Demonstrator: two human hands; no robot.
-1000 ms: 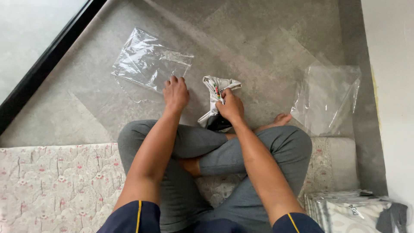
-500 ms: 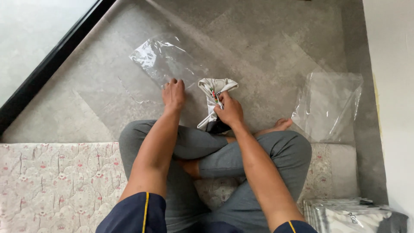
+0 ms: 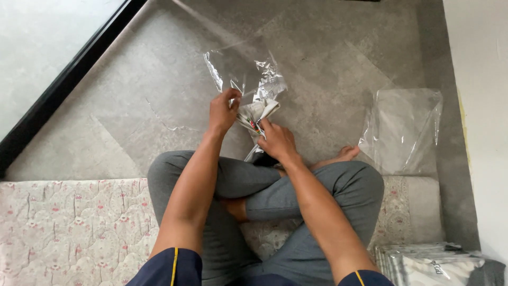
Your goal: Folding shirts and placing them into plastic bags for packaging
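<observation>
The person sits cross-legged, half on a quilted floral mat (image 3: 69, 228) and half on the grey tiled floor (image 3: 121, 122). The left hand (image 3: 223, 110) is closed in a pinch on the lower edge of a clear crinkled plastic bag (image 3: 244, 71), which it holds lifted above the floor; the bag stands up and away from the hand, toward the top of the view. The right hand (image 3: 276, 142) is closed around a folded white cloth with a dark part and small coloured marks (image 3: 255, 117). The cloth comes out of the right fist upward and to the left, so its upper end lies between the two hands and touches the opening of the bag, just beside the left fingers. Whether the cloth is already inside the bag I cannot tell.

To the right, well apart from both hands, a second clear plastic bag (image 3: 403, 130) lies flat on the floor near a bare foot (image 3: 344, 154). At the lower right corner there is a stack of packed white cloths in plastic (image 3: 434, 264).
</observation>
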